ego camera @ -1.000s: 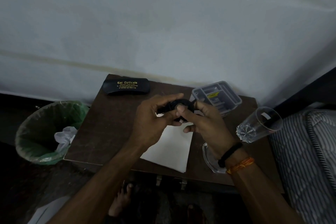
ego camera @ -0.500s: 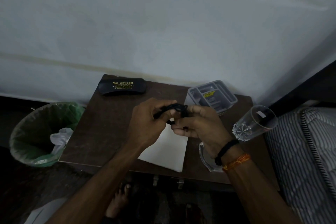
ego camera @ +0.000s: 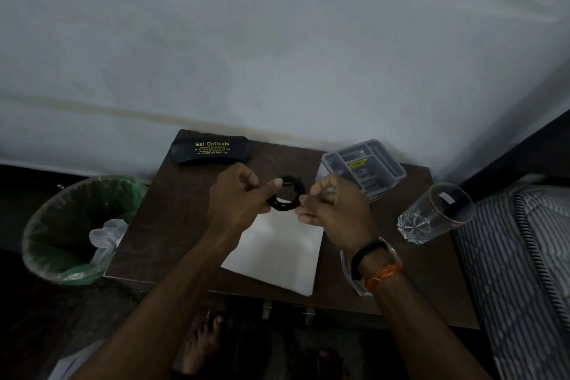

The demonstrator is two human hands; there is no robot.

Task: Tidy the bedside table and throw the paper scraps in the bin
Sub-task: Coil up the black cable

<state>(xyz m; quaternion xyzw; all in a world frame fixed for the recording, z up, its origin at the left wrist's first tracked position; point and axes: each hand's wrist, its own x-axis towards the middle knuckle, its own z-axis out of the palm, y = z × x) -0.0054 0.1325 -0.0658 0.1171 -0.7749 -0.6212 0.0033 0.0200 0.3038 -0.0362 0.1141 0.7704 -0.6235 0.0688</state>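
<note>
holding a coiled black cord [ego camera: 285,194] between left hand [ego camera: 239,197] and right hand [ego camera: 334,210], pinched at both sides above the bedside table [ego camera: 172,219] – risks springing loose if either pinch slackens – or knocking the glass [ego camera: 431,213] nearby.

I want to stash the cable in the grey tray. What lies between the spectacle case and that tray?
In the head view only bare brown tabletop lies between the spectacle case and the grey tray.

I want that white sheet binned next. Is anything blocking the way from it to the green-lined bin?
Both hands, the left hand and right hand, hold a coiled black cord above the white sheet. Otherwise nothing visible blocks the tabletop toward the bin.
</note>
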